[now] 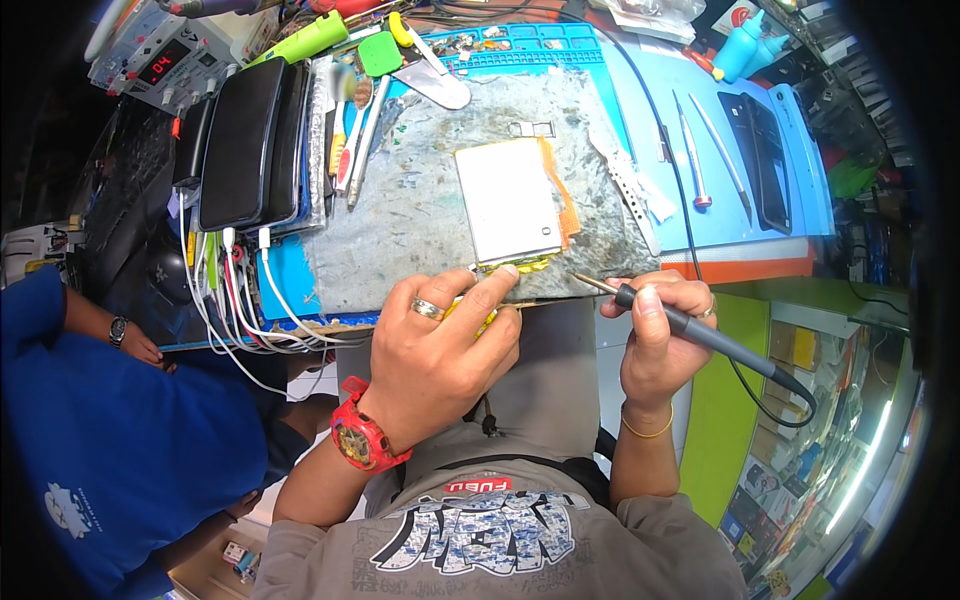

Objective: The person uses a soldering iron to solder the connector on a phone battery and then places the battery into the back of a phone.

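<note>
A flat white block (508,200) lies on a stained grey cloth (400,230), a little right of the middle of the surface (355,322) and close to its near edge. An orange strip (565,200) runs along the block's right side, and yellow film (533,267) shows at its near end. The left hand (445,335) reaches over the near edge with its index fingertip on that film; more yellow shows between the fingers, but whether this grip pinches anything beneath, I cannot tell. The right hand's (665,330) grip pinches a soldering iron (715,335) between thumb and fingers, its tip pointing left, near the block yet apart from it.

Toward the left edge of the surface stands a stack of dark phones (240,145), with white cables (265,238) hanging over the near left corner and a toothbrush (346,168) just beside it. A perforated metal tool (632,195) lies at the cloth's right edge. Nearer the surface's right edge, a screwdriver (692,155) and a dark phone (757,165) rest on a light blue mat (735,235).
</note>
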Tool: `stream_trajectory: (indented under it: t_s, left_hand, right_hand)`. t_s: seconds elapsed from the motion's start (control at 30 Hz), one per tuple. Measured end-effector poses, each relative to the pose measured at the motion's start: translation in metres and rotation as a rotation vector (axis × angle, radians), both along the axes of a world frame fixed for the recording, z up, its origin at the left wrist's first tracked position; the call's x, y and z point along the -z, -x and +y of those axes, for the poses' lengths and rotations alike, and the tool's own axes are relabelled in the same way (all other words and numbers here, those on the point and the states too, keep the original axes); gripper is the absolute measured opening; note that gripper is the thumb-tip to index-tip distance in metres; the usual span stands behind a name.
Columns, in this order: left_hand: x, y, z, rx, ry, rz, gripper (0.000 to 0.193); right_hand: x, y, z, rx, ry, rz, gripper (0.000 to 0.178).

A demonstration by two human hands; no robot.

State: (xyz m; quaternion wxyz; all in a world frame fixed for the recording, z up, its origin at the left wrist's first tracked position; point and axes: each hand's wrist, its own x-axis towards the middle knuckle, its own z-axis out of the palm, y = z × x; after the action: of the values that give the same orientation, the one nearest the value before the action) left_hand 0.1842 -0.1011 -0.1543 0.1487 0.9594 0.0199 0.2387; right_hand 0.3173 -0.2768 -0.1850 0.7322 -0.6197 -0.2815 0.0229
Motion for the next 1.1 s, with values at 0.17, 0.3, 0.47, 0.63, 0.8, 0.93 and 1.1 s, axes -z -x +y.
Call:
stream_trajectory:
  t_s: [0.17, 0.3, 0.47, 0.63, 0.8, 0.93, 1.1]
  left_hand:
    - [0.000, 0.000, 0.000, -0.001, 0.000, 0.006, 0.018]
    - [0.000, 0.000, -0.001, -0.002, 0.001, 0.009, 0.018]
    - [0.001, -0.001, -0.001, 0.001, 0.000, 0.000, 0.018]
    - [0.001, -0.001, 0.000, 0.002, 0.002, 0.004, 0.017]
    - [-0.001, -0.001, 0.000, -0.003, 0.007, -0.005, 0.017]
    - [0.001, -0.001, 0.000, -0.001, 0.013, -0.008, 0.016]
    - [-0.001, 0.000, 0.000, -0.002, 0.006, 0.003, 0.016]
  right_hand:
    - [-0.002, 0.000, 0.000, -0.008, 0.004, 0.017, 0.012]
    - [-0.008, 0.004, 0.006, 0.036, 0.045, 0.042, 0.011]
    - [-0.005, 0.002, 0.005, 0.005, -0.003, 0.052, 0.011]
    - [-0.003, 0.001, 0.005, -0.012, -0.019, 0.052, 0.013]
    - [-0.005, 0.003, 0.007, -0.006, -0.012, 0.063, 0.013]
    - [-0.009, 0.009, 0.015, 0.002, 0.050, 0.020, 0.013]
    - [-0.002, 0.008, 0.019, -0.045, 0.058, -0.082, 0.017]
